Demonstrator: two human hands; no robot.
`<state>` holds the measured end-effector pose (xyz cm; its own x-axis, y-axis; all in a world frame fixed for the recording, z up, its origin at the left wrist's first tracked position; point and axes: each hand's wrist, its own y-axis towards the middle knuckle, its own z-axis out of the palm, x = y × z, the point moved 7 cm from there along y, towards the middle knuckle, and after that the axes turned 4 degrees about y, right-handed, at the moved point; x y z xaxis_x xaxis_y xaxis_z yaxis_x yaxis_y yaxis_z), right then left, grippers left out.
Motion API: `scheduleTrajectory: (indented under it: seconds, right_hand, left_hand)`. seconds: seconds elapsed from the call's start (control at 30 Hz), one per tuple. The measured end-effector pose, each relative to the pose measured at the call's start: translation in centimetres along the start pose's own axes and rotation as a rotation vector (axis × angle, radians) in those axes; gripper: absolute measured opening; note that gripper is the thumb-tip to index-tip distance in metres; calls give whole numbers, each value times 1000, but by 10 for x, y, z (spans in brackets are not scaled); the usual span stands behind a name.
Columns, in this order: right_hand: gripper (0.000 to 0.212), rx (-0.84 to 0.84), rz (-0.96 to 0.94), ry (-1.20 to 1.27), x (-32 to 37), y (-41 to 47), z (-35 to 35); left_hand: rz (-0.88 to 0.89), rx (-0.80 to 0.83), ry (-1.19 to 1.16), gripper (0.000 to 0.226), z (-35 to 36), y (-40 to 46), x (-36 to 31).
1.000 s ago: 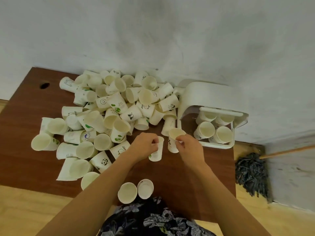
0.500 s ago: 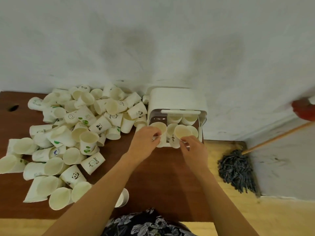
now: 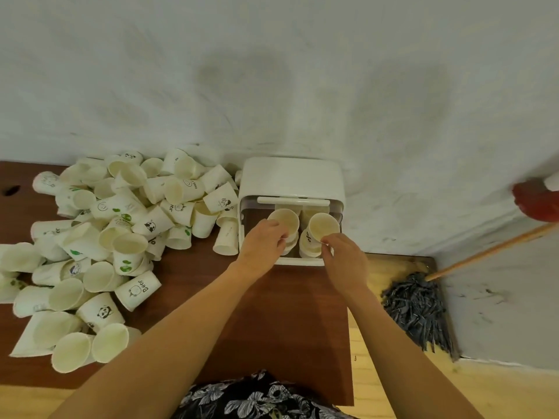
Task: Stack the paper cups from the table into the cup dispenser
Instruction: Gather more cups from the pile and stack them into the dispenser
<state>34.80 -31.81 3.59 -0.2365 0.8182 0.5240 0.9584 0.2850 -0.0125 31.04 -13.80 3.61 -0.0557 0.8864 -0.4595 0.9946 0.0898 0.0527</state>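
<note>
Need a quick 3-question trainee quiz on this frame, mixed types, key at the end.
1. True or false: each of the hands holds one paper cup over the cup dispenser.
2. Where is the pile of loose cups relative to the dispenser? A) to its left on the table B) on the floor to its right C) on top of its lid
3. Fill in: a ___ lies on the floor right of the table.

Key
1. True: left hand grips the left cup; right hand pinches the right cup.
2. A
3. mop
</note>
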Motion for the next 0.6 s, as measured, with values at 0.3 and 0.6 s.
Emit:
scheduleTrajectory:
  seconds: [0.3,0.6]
  right_hand:
    - [26,203,-110,-173,-16,16,32]
    - [28,296,-102,-279,-35,23,49]
  left_hand:
    - [-71,124,83,19,37,18,3]
    - [-176,253,114,20,74,15,20]
